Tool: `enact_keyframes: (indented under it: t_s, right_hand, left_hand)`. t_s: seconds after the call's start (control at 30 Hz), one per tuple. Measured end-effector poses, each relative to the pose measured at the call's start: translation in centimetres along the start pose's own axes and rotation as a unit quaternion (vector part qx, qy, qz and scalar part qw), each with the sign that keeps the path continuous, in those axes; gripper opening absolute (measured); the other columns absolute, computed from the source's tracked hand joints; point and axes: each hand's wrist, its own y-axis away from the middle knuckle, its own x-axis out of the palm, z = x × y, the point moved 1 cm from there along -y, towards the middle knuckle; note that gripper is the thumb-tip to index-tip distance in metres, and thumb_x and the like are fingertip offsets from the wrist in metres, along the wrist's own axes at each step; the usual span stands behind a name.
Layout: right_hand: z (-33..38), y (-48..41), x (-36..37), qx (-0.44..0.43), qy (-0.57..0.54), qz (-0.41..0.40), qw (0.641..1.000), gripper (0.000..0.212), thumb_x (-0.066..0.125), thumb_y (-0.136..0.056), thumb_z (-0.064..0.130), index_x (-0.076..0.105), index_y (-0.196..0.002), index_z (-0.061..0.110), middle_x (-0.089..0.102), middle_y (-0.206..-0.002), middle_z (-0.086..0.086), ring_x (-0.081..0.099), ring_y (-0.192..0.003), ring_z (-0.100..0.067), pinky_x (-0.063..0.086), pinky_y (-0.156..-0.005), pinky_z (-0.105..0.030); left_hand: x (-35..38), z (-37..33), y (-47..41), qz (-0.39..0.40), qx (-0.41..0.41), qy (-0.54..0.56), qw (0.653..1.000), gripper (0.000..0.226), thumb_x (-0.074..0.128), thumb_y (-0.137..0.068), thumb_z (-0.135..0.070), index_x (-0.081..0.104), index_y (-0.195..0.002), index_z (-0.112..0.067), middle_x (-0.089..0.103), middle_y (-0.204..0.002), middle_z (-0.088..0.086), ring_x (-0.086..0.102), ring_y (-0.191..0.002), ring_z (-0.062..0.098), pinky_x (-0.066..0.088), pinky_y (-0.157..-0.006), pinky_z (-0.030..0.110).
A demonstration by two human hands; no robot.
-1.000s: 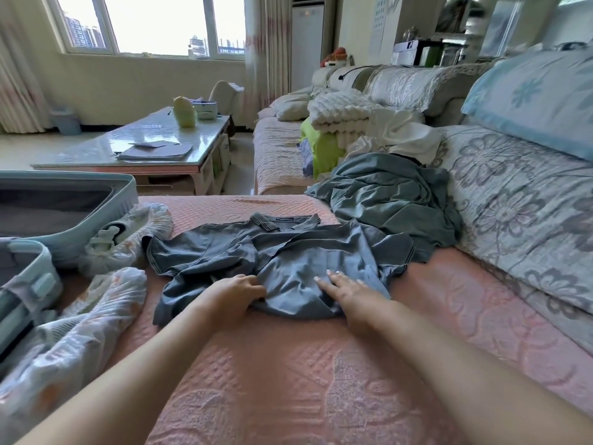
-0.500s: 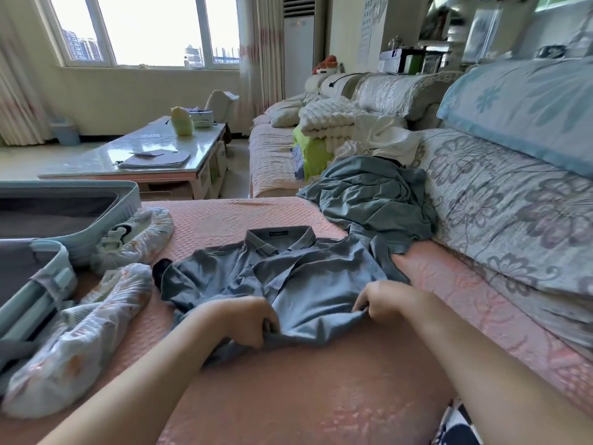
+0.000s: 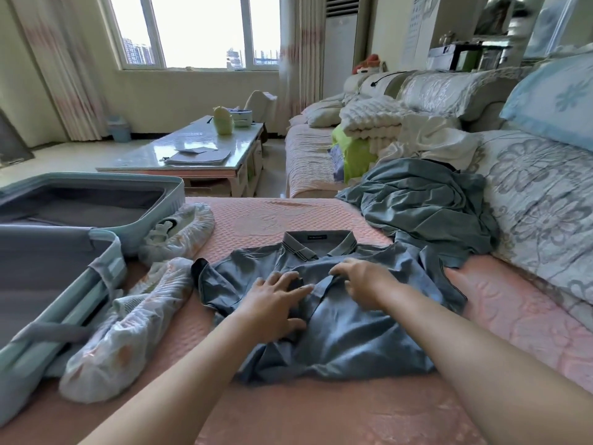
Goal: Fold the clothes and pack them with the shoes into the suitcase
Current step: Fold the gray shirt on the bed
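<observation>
A grey polo shirt [image 3: 353, 332] lies collar-up on the pink bed cover [image 3: 321, 412], with its lower part folded up toward the collar. My left hand [image 3: 276, 303] presses flat on the shirt's left middle, fingers spread. My right hand [image 3: 362, 281] has its fingers curled on the folded edge just below the collar. A crumpled grey-green garment [image 3: 423, 203] lies behind, to the right. Two shoes in white plastic covers [image 3: 183, 232] [image 3: 128, 326] lie at the left, beside the open pale-blue suitcase [image 3: 173, 194].
The suitcase's near half [image 3: 106, 261] lies at the bed's left edge. Floral cushions [image 3: 545, 203] line the right side. A pile of white bedding [image 3: 369, 120] sits on the sofa beyond. A glass coffee table [image 3: 192, 155] with papers stands ahead on the left.
Both hands gripped the shirt's hem near me, then carried it up toward the collar, folding the shirt. My left hand has flattened out on the fabric.
</observation>
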Motion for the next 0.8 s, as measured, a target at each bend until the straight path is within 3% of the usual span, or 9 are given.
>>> enact_keyframes:
  t_s: [0.1, 0.17, 0.27, 0.37, 0.43, 0.53, 0.63, 0.73, 0.8]
  right_hand:
    - [1.3, -2.4, 1.0, -0.022, 0.045, 0.020, 0.999, 0.064, 0.044, -0.097, 0.009, 0.035, -0.152, 0.043, 0.030, -0.158, 0.013, 0.058, -0.124, -0.024, 0.050, -0.097, -0.038]
    - [1.7, -3.9, 1.5, -0.030, 0.043, 0.026, 0.998, 0.063, 0.044, -0.094, 0.009, 0.043, -0.147, 0.044, 0.034, -0.156, 0.013, 0.057, -0.125, -0.024, 0.049, -0.100, -0.038]
    - [1.8, -5.8, 1.7, -0.031, 0.054, 0.028, 0.998, 0.045, 0.048, -0.095, 0.018, 0.059, -0.132, 0.042, 0.048, -0.145, 0.011, 0.056, -0.126, -0.023, 0.046, -0.102, -0.034]
    - [1.2, -6.9, 1.5, -0.022, 0.041, -0.026, 0.999, 0.029, 0.048, -0.095, 0.032, 0.068, -0.117, 0.035, 0.062, -0.133, 0.004, 0.059, -0.121, -0.024, 0.048, -0.096, -0.033]
    - [0.6, -7.4, 1.3, -0.011, 0.019, -0.027, 0.999, 0.027, 0.050, -0.089, 0.036, 0.071, -0.105, 0.031, 0.068, -0.122, 0.002, 0.061, -0.115, -0.024, 0.051, -0.092, -0.032]
    - [0.3, -8.3, 1.1, -0.006, 0.001, 0.003, 1.000, 0.027, 0.047, -0.080, 0.040, 0.070, -0.082, 0.026, 0.071, -0.104, 0.000, 0.063, -0.103, -0.025, 0.049, -0.082, -0.029]
    - [0.4, -9.7, 0.7, 0.003, -0.038, -0.035, 0.999, 0.034, 0.041, -0.076, 0.043, 0.059, -0.062, 0.017, 0.066, -0.080, -0.007, 0.062, -0.086, -0.030, 0.038, -0.067, -0.029]
    - [1.4, -11.0, 1.2, -0.005, -0.053, -0.057, 0.997, 0.027, 0.048, -0.090, 0.037, 0.074, -0.091, 0.027, 0.073, -0.107, -0.004, 0.065, -0.102, -0.028, 0.049, -0.081, -0.031]
    - [1.9, -11.7, 1.8, -0.009, -0.043, -0.060, 0.997, 0.028, 0.051, -0.095, 0.036, 0.070, -0.115, 0.034, 0.069, -0.124, 0.001, 0.062, -0.115, -0.025, 0.049, -0.096, -0.034]
  left_hand:
    - [0.0, 2.8, -0.9, -0.028, -0.047, -0.018, 0.998, 0.051, 0.053, -0.095, -0.045, 0.039, -0.145, -0.044, 0.043, -0.143, -0.006, 0.034, -0.134, 0.021, 0.031, -0.107, 0.038]
    - [0.4, 4.9, -1.2, -0.027, -0.063, 0.024, 0.997, 0.038, 0.054, -0.094, -0.037, 0.056, -0.131, -0.044, 0.057, -0.125, -0.006, 0.047, -0.124, 0.020, 0.040, -0.100, 0.033]
    - [0.9, 6.7, -1.5, -0.056, -0.107, 0.064, 0.991, 0.027, 0.054, -0.087, -0.036, 0.071, -0.108, -0.033, 0.065, -0.108, -0.007, 0.057, -0.112, 0.020, 0.047, -0.088, 0.029]
    - [-0.1, 8.4, -2.0, -0.074, -0.229, -0.010, 0.971, 0.035, 0.050, -0.085, -0.043, 0.069, -0.107, -0.023, 0.068, -0.114, 0.000, 0.063, -0.108, 0.023, 0.045, -0.085, 0.029]
    - [-0.8, 10.0, -2.2, -0.019, -0.295, -0.025, 0.955, 0.041, 0.044, -0.088, -0.044, 0.066, -0.113, -0.020, 0.067, -0.120, 0.005, 0.063, -0.111, 0.025, 0.042, -0.083, 0.032]
    - [-0.9, 10.5, -2.0, 0.039, -0.322, -0.018, 0.946, 0.048, 0.033, -0.094, -0.045, 0.064, -0.120, -0.018, 0.063, -0.129, 0.007, 0.058, -0.119, 0.025, 0.035, -0.086, 0.035]
    - [-0.3, 10.2, -2.7, -0.048, -0.277, 0.029, 0.959, 0.034, 0.036, -0.098, -0.031, 0.054, -0.126, -0.024, 0.059, -0.131, 0.007, 0.055, -0.120, 0.027, 0.038, -0.092, 0.036]
    - [0.5, 10.5, -3.9, -0.030, -0.122, 0.131, 0.983, 0.055, 0.042, -0.086, -0.006, 0.057, -0.126, -0.041, 0.052, -0.134, -0.010, 0.043, -0.126, 0.019, 0.037, -0.106, 0.038]
    - [1.1, 10.4, -4.2, 0.019, -0.102, 0.138, 0.985, 0.051, 0.046, -0.085, -0.014, 0.062, -0.121, -0.046, 0.050, -0.137, -0.017, 0.036, -0.132, 0.014, 0.031, -0.112, 0.038]
